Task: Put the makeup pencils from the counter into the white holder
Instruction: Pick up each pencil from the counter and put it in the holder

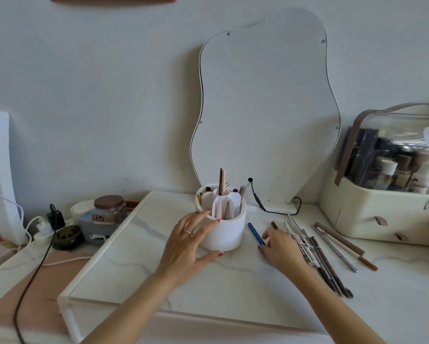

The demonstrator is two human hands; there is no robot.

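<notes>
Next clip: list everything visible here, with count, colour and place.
holder: one, white, counter centre, some pencils already inside
blue pencil: one, just right of holder
pencils: several, brown and silver, loose on counter right
mirror: one, wavy, against wall
storage case: one, cream, clear lid, far right
jar: one, brown lid, left
cable: one, dark, left
left hand: on holder's side, ring on one finger
right hand: on counter at the blue pencil

Wavy mirror leans on wall, cable at its base. Cosmetics case far right. Left: brown-lidded jar, charger, dark dish.
</notes>
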